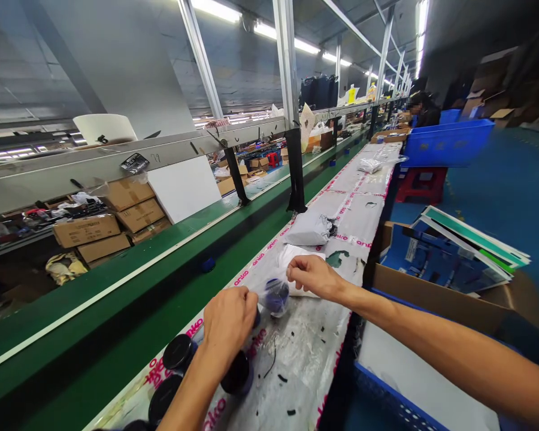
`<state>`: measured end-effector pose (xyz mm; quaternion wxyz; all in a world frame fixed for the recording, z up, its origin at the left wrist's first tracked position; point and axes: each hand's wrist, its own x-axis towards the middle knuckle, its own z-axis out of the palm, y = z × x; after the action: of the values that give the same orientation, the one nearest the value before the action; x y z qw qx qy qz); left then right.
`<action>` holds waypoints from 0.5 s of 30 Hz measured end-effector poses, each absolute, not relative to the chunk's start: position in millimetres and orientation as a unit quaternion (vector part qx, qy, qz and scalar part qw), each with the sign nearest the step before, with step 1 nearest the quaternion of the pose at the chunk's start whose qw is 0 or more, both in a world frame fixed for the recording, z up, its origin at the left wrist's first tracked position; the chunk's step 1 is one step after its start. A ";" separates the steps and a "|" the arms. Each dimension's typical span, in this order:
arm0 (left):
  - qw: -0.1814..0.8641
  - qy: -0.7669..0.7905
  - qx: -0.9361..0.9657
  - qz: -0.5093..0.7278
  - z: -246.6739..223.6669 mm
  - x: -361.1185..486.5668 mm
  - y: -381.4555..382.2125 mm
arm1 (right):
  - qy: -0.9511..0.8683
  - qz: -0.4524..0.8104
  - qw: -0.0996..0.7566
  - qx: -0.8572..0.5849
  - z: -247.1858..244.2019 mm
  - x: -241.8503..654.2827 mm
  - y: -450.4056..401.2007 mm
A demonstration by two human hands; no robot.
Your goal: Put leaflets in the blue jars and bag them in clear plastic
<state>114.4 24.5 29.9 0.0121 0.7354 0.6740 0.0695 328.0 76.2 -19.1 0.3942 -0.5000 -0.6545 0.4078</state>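
A clear plastic bag (269, 282) stretches between my hands over the white-covered bench, with a dark round-topped, purple-sided item (277, 294) inside it. My left hand (231, 317) is closed on the bag's near side. On the far side my right hand (312, 275) pinches the bag with thumb and fingers; the exact grip point is hard to see. Around my left forearm stand several dark round-topped pieces, among them a black one (179, 353) on its left and another (237, 372) on its right. A white sheet or packet (296, 257) lies partly behind my right hand.
A green conveyor belt (157, 335) runs along the left, carrying a small blue item (207, 264). Farther up the bench lies a white bag (309, 228). At right are a cardboard box (435, 296) of flat panels and a blue crate (386, 392). A person (426, 111) sits far ahead.
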 end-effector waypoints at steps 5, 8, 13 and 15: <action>0.033 0.705 0.702 0.096 40.8 106.4 51.2 | -0.666 0.383 0.383 -0.513 -13.0 308.6 115.3; 0.040 0.715 0.691 0.094 33.5 104.2 65.5 | -0.683 0.339 0.368 -0.531 -13.7 302.0 129.1; 0.049 0.710 0.697 0.089 14.6 101.8 71.8 | -0.727 0.206 0.337 -0.562 -18.8 313.2 107.8; 0.037 0.709 0.697 0.096 12.1 100.7 69.6 | -0.756 0.159 0.311 -0.553 -24.6 321.1 92.3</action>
<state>100.7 69.6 12.1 0.0374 0.6973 0.7093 0.0961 321.1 92.3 -24.6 0.3113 -0.5531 -0.7563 0.1587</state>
